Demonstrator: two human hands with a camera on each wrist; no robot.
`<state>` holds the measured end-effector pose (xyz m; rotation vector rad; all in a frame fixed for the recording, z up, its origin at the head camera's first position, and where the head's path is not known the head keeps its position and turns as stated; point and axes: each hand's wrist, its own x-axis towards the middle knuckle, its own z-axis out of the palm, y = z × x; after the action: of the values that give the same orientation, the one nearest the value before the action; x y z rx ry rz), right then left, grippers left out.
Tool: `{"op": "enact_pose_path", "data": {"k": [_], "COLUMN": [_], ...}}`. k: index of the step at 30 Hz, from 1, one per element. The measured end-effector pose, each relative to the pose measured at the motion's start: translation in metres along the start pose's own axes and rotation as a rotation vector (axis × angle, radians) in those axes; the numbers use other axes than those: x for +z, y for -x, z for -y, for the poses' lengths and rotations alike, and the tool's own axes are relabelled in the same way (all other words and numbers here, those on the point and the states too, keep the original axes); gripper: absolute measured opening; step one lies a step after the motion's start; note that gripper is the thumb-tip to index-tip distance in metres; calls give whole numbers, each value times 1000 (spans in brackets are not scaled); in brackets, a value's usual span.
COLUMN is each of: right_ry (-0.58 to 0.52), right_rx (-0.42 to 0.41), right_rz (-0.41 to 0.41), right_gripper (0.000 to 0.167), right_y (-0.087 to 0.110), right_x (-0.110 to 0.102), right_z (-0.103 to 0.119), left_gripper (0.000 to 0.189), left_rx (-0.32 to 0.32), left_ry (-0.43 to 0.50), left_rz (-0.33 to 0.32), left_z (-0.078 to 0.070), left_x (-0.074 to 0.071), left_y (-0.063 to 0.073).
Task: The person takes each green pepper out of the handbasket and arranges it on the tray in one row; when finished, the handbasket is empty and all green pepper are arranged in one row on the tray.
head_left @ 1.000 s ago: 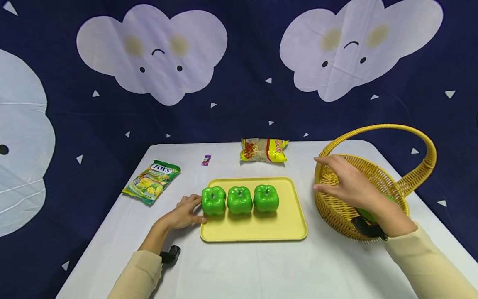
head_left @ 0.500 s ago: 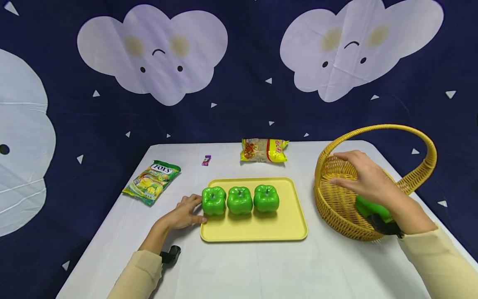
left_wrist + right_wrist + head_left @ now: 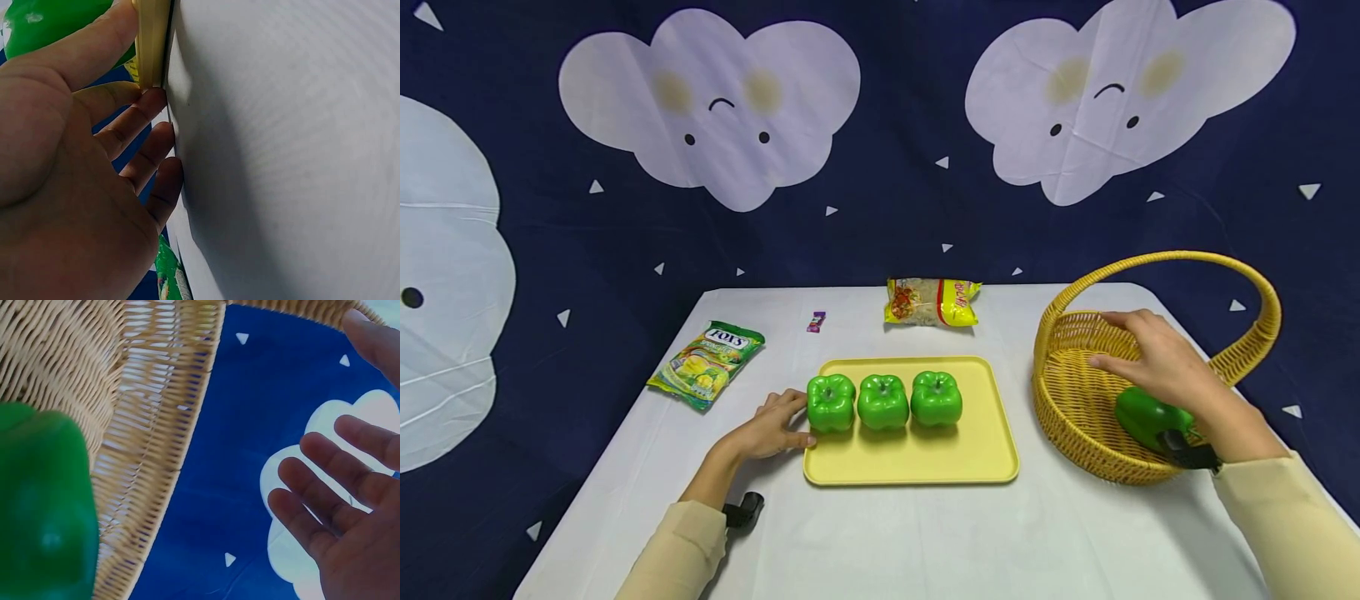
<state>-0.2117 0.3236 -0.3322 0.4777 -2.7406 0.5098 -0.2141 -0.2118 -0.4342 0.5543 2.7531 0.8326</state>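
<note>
Three green bell peppers stand in a row on a yellow tray (image 3: 917,463): the left pepper (image 3: 831,403), the middle pepper (image 3: 883,402) and the right pepper (image 3: 936,398). My left hand (image 3: 766,429) rests at the tray's left edge, thumb and fingertips touching the rim (image 3: 150,50) beside the left pepper. Over the wicker basket (image 3: 1063,417) hovers my right hand (image 3: 1161,364), fingers spread and holding nothing. Another green bell pepper (image 3: 1142,417) lies on its side in the basket under that hand; it also fills the left of the right wrist view.
A green FOX'S candy bag (image 3: 706,365) lies at the left of the white table. Near the back are a small purple wrapped sweet (image 3: 816,322) and a yellow food packet (image 3: 932,302). The basket's tall handle (image 3: 1180,257) arches over the right side.
My right hand has moved right and slightly back over the basket, revealing more of the pepper inside. The left hand and the tray have stayed in place.
</note>
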Motion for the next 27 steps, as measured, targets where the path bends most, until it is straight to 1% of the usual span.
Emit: {"op": "enact_pose_path", "data": {"k": [3, 8, 15, 21, 27], "right_ry": [18, 27, 26, 34, 45], "right_rx": [13, 63, 105, 138, 138], "right_rz": [34, 105, 159, 266, 359], "right_gripper": [68, 72, 75, 79, 78], "right_y": [1, 3, 3, 3, 4], "right_x": [1, 2, 4, 7, 12], "right_z": [-6, -12, -18, -24, -33], "left_gripper": [72, 73, 72, 72, 72], "left_rx": [-6, -17, -23, -32, -30], "left_ry": [3, 13, 11, 16, 22], "left_rz": [2, 6, 8, 5, 7], "left_z": [-1, -1, 1, 1, 1], "left_x": [0, 0, 1, 0, 0], "left_y": [0, 0, -1, -1, -1]}}
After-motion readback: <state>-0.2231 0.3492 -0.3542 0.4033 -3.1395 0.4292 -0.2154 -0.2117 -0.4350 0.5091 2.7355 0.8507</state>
